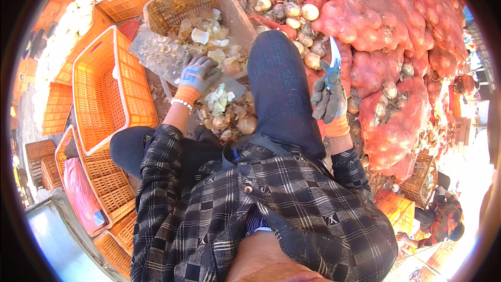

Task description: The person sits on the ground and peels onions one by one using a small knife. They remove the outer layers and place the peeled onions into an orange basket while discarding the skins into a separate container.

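My left hand [197, 73], in a grey-coated glove with an orange cuff, is at the near side of a worn board [156, 49]. Its palm faces down and its fingers bend a little; nothing shows in it, but the underside is hidden. To the right of my raised knee, my right hand [330, 100] grips a knife [335, 56] by its blue handle, blade pointing away from me. Pale onion skins [200, 36] lie in a dirty plastic crate [238, 11] beyond the board. Below my left hand are more peelings and several brown onions [246, 124].
Red mesh sacks of onions [364, 19] are piled on the right, with loose onions [310, 12] beside them. An orange crate [98, 90] stands at my left. Crates of peeled onions [80, 19] are behind it. Another person [442, 219] sits at the lower right.
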A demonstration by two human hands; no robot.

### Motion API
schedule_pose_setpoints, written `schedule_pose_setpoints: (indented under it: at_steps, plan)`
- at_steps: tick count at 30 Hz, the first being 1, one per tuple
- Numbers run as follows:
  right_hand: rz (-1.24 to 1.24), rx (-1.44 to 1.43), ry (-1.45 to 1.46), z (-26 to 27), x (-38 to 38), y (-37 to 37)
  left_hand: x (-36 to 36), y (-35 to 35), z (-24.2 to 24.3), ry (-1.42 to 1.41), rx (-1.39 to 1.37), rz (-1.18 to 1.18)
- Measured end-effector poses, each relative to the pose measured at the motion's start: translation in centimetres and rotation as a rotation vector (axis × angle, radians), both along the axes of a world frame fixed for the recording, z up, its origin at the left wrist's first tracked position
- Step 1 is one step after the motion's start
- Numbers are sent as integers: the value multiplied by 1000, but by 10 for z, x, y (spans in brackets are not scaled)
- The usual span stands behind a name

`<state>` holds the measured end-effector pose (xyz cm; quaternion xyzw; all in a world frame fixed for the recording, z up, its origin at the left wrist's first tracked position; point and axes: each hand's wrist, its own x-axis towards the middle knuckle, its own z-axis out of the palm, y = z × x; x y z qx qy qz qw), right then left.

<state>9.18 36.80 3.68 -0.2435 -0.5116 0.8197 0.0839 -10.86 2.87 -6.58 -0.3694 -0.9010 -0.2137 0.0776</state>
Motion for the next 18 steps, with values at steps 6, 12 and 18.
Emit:
schedule_pose_setpoints:
  at_steps: [6, 12, 18]
  plan:
    - [-77, -152, -510, -162, 38, 124, 7, 8, 9, -1, -7, 11]
    - [13, 54, -553, -208, -22, 159, 8, 9, 18, -49, 1, 24]
    - [173, 415, -700, -221, -94, 179, 9, 11, 20, -114, -9, 32]
